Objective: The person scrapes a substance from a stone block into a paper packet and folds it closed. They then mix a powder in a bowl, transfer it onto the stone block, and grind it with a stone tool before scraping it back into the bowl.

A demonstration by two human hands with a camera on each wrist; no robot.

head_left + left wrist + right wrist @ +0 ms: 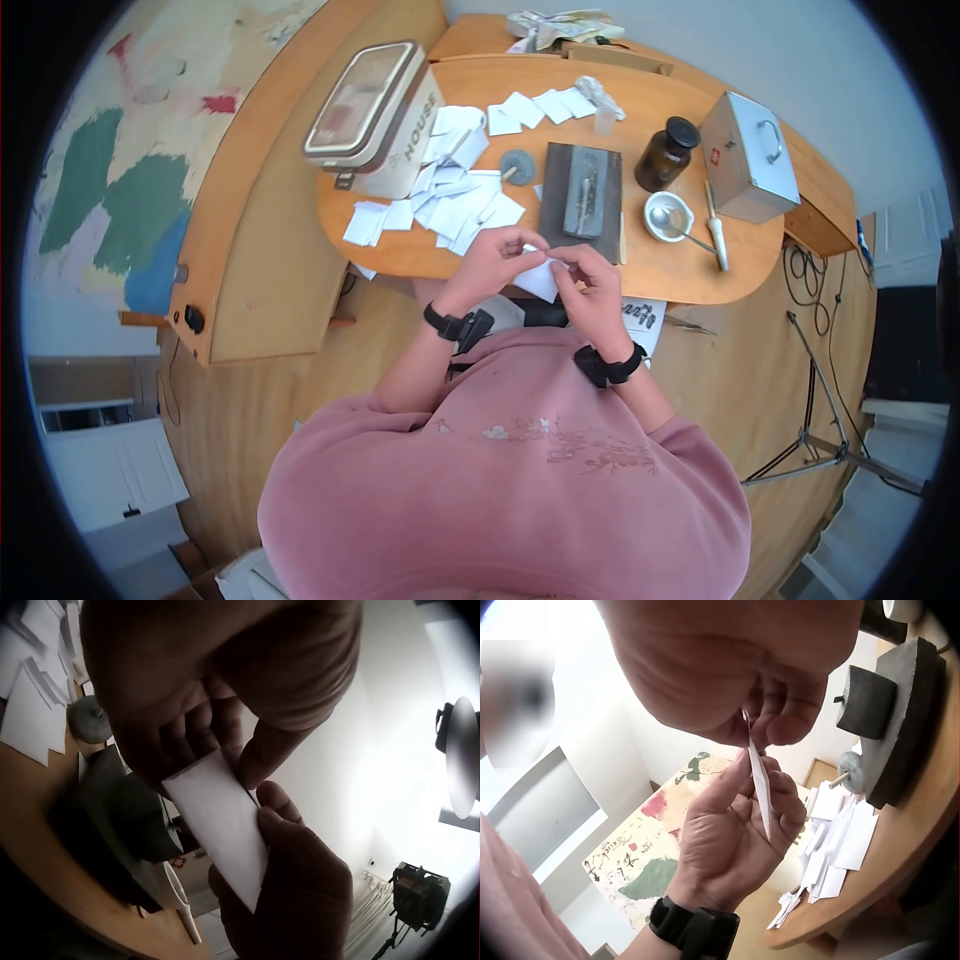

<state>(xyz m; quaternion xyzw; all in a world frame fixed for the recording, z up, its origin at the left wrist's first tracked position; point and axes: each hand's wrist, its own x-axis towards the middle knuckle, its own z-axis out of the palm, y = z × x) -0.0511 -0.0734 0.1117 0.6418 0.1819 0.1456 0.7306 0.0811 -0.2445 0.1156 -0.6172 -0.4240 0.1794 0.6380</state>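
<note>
A small folded white paper packet (536, 281) is held between both hands in front of the chest, close over the table's front edge. My left hand (490, 266) pinches one edge with thumb and fingertips. My right hand (592, 292) grips the opposite side, its thumb lying along the edge in the left wrist view. There the packet (223, 825) shows a flat, smooth face. From the right wrist the paper (760, 784) appears nearly edge-on, between the right fingers above and the left hand (731, 832) below.
Many white folded papers (460, 205) lie left on the wooden table (460, 90), beside a HOUSE-marked bin (400, 150). A grey stone (583, 205) on a dark slab, a brown jar (664, 160), a white bowl (655, 228) with a spoon and a metal case (740, 165) stand right.
</note>
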